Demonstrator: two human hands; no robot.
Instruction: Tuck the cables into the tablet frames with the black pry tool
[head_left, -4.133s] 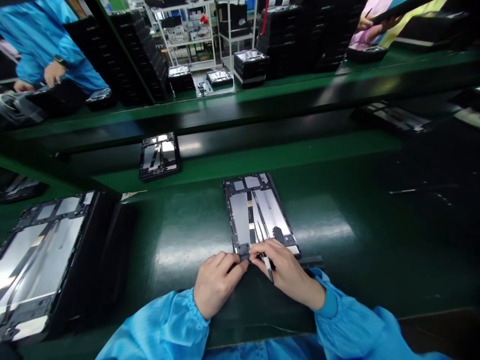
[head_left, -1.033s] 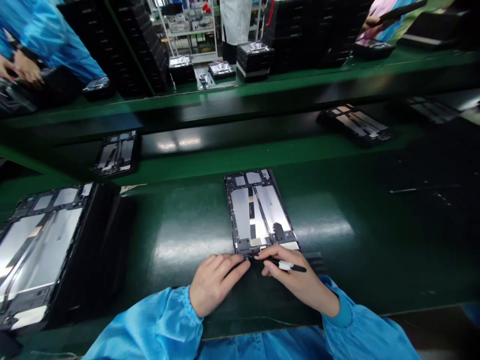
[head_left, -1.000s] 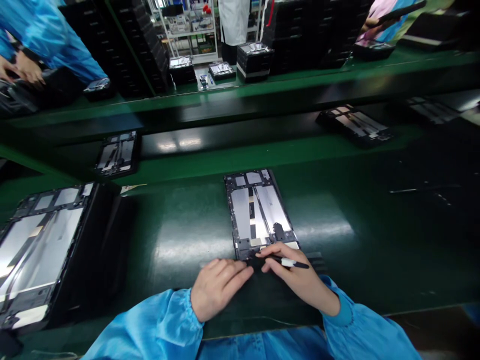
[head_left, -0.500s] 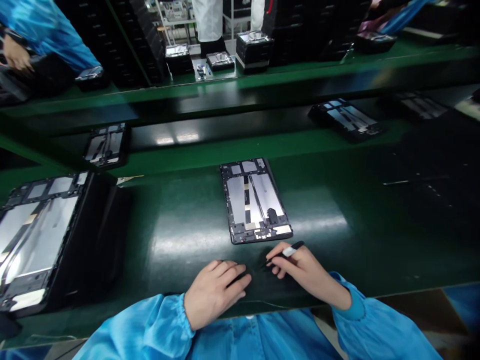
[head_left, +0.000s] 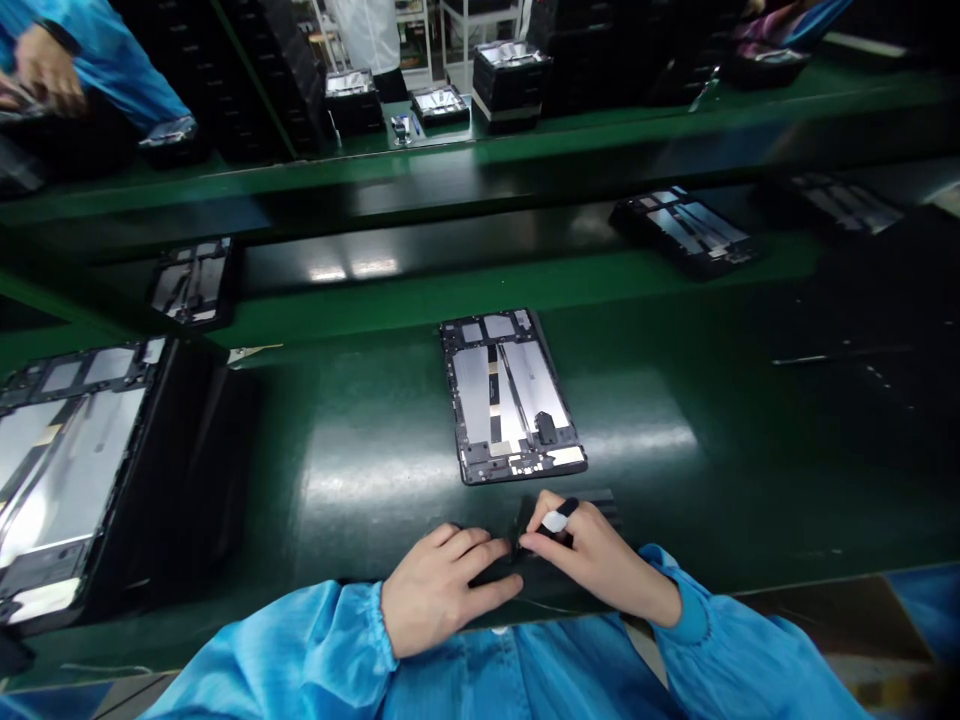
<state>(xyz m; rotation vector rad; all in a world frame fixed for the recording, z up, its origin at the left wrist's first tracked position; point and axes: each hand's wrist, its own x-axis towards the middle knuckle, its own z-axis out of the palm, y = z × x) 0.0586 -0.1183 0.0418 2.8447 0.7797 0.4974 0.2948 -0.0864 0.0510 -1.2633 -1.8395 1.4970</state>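
An opened tablet (head_left: 517, 395) lies on the green worktop, its inside facing up, with silver panels, a dark ribbon cable and a small circuit strip along the near edge. Below it, my left hand (head_left: 450, 580) rests palm down with fingers outstretched and nothing visibly gripped. My right hand (head_left: 592, 555) pinches a slim black tool (head_left: 562, 515) with a white band, which looks like tweezers. Its tip is down by my left fingertips, where a dark, hard-to-make-out piece lies on the worktop. A striped dark strip (head_left: 604, 500) shows just behind my right hand.
At left stands a tall stack of tablet housings (head_left: 82, 450). More housings (head_left: 690, 230) lie at the back right and others (head_left: 193, 280) at the back left. Beyond a green ledge (head_left: 480, 155) stand black stacks. A co-worker's hand (head_left: 49, 70) is at upper left.
My right hand has moved slightly left and turned, bringing the tool's tip close to my left fingers. My left hand has shifted a little right. The striped strip now shows behind my right hand.
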